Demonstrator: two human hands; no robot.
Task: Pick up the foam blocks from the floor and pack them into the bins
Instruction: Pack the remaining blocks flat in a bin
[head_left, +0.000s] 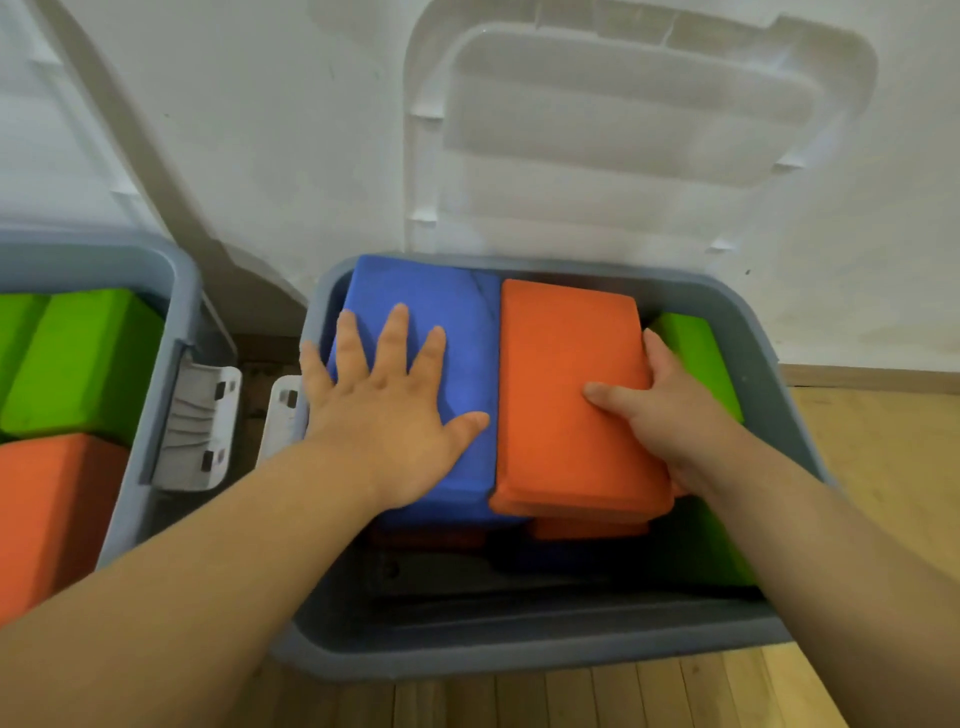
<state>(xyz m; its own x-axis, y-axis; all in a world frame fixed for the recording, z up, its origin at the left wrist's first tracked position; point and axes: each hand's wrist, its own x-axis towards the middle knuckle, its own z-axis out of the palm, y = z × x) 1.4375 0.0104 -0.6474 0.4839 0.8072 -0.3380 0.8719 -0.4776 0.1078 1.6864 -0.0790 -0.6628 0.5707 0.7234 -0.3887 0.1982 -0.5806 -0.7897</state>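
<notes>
The orange block lies flat on the top layer of the grey bin, its long left edge tight against the blue block. The right hand has hold of it along the right edge: the thumb lies across the top face and the fingers wrap down the side, out of sight, so how deep they reach cannot be told. That side grip looks meant to slide the orange block sideways and seat it snugly against its neighbour.

The left hand is spread flat and open on the blue block, left of the orange one, gripping nothing. Its palm seems to press down, likely to keep the blue block from shifting or springing up while the orange block is pushed in.

Right of the orange block, a green block stands wedged against the bin wall, taking the narrow leftover space. Beneath the orange block's near end, another orange piece and darker shapes show in shadow, so this appears to be an upper layer.

Behind the orange block, the bin's lid leans against the wall, kept out of the way. Far left of the orange block, a second bin already holds green and orange blocks, so the packing seems well along.
</notes>
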